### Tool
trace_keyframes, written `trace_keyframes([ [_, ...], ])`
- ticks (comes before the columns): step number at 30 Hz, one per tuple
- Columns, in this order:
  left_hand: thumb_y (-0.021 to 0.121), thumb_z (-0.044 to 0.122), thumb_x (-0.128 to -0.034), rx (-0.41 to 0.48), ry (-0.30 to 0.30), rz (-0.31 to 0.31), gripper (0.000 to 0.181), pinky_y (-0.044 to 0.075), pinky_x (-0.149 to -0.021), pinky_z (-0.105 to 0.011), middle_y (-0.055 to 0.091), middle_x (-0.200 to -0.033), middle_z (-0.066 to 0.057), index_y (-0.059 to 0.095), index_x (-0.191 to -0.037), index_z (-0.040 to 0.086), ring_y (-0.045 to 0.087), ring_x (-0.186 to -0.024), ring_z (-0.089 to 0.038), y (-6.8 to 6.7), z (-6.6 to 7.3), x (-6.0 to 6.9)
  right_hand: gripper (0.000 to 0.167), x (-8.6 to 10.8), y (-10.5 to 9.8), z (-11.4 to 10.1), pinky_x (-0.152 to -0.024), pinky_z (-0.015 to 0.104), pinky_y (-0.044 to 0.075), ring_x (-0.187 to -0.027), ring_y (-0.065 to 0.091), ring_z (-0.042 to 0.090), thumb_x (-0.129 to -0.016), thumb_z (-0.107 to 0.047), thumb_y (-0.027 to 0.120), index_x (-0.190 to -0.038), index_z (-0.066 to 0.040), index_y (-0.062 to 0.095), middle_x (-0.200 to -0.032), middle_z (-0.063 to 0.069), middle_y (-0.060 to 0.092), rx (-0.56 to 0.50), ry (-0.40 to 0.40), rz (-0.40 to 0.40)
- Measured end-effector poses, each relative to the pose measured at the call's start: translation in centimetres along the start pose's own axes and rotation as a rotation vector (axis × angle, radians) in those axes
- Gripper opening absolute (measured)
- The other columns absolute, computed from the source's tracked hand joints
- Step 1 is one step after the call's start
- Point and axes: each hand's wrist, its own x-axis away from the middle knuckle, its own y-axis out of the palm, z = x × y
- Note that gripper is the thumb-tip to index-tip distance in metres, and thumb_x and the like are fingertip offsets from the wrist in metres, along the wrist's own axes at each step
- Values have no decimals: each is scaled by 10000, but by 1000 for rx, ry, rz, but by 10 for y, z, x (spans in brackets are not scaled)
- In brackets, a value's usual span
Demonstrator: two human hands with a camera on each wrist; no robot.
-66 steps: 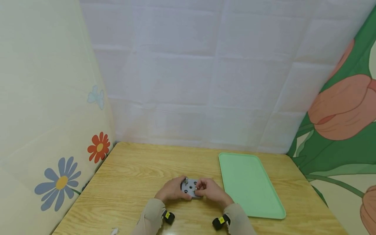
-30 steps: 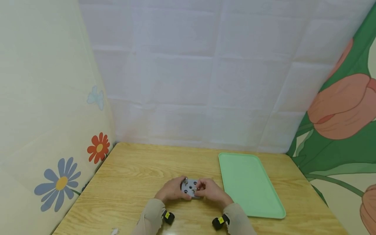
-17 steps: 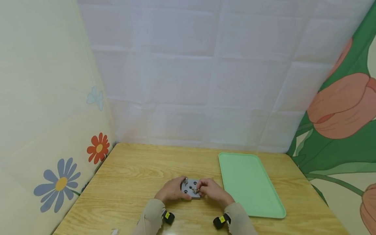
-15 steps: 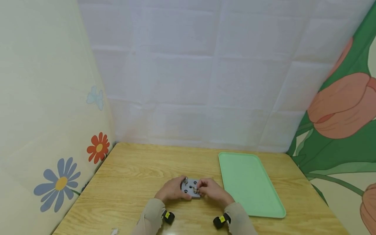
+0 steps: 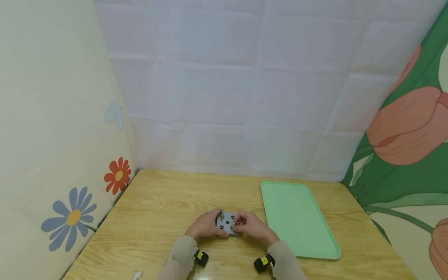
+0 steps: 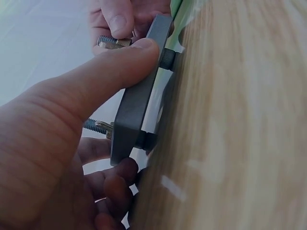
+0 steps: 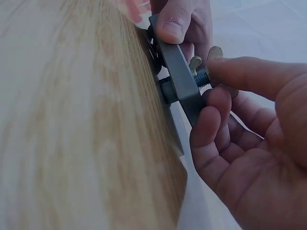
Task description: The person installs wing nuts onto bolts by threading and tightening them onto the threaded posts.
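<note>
A grey metal plate (image 5: 224, 223) with several holes is held at its left edge by my left hand (image 5: 205, 224), thumb across the near side. The plate stands just above the table on knurled bolt heads (image 6: 168, 58). Threaded bolts (image 6: 92, 125) stick up through it. One wing nut (image 6: 107, 128) sits on the bolt nearest my left fingers. At the plate's near right corner, my right hand (image 5: 252, 228) pinches another wing nut (image 7: 215, 51) on a bolt (image 7: 203, 77) between thumb and fingers. The fingers partly hide this nut.
A pale green tray (image 5: 297, 221) lies on the wooden table (image 5: 168, 206), right of the hands. A small whitish piece (image 5: 137, 275) lies near the front left edge. Each wrist wears a black camera. Cloth hangings stand behind and on both sides.
My right fingers drew back a little to the right, baring the wing nut, then closed round it again. My left hand and the plate have stayed in place.
</note>
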Motion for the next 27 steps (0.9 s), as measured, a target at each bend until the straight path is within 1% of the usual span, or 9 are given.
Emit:
trace_keyframes([
  [4,828,460,-661,-3,1,3,896,429,-822,-395,579,-1189,-63,459,-1371,57,532,-943,-170,-1,0,0,128,0,0,2,-545,220,390,-654,488,118,-849,-53,685,-886,21,587,-751,7,562,25,2,11],
  [7,832,455,-658,-2,1,3,894,430,-817,-394,581,-1180,-57,461,-1367,57,531,-935,-169,-1,0,0,144,-1,-1,3,-554,224,397,-659,492,118,-839,-110,709,-861,-19,599,-744,-4,567,24,9,10],
  [9,835,451,-656,3,-2,1,895,429,-822,-397,581,-1177,-55,461,-1367,59,531,-936,-169,0,-1,0,112,0,-1,2,-564,230,404,-664,497,125,-834,-80,692,-858,-23,599,-744,-3,566,10,9,-5],
  [11,839,441,-653,8,-2,2,894,428,-832,-405,581,-1181,-59,461,-1365,55,532,-947,-176,0,-1,0,61,1,-1,1,-586,240,421,-683,506,136,-823,-8,637,-869,-9,596,-763,8,567,-14,14,-21],
  [14,843,430,-651,20,-3,1,892,426,-840,-413,581,-1183,-62,462,-1363,53,533,-955,-182,0,-2,0,137,2,-2,-1,-607,248,431,-696,513,149,-773,92,547,-891,33,583,-782,31,560,-48,12,-39],
  [16,843,426,-653,24,-3,0,890,424,-844,-416,579,-1190,-63,461,-1364,52,531,-960,-183,0,-2,0,150,3,-2,-2,-617,256,439,-703,519,152,-774,101,527,-897,38,585,-791,41,564,-61,17,-39],
  [21,841,427,-657,32,-3,-3,875,426,-825,-405,580,-1167,-44,468,-1358,59,525,-938,-167,0,-3,0,50,1,-1,-1,-611,251,437,-687,525,133,-841,15,612,-889,8,601,-776,24,577,-22,34,-18],
  [24,834,442,-662,25,-3,-5,865,427,-812,-389,582,-1148,-32,472,-1353,68,524,-925,-158,1,-3,-1,109,0,-1,2,-590,243,440,-686,532,136,-845,-25,665,-919,5,590,-787,32,585,2,25,-10],
  [27,832,449,-665,13,-2,-4,864,427,-816,-388,580,-1156,-37,473,-1351,68,526,-938,-162,1,-3,-1,184,-1,0,4,-582,240,444,-708,534,158,-836,-5,678,-983,29,572,-820,61,584,-8,4,-7],
])
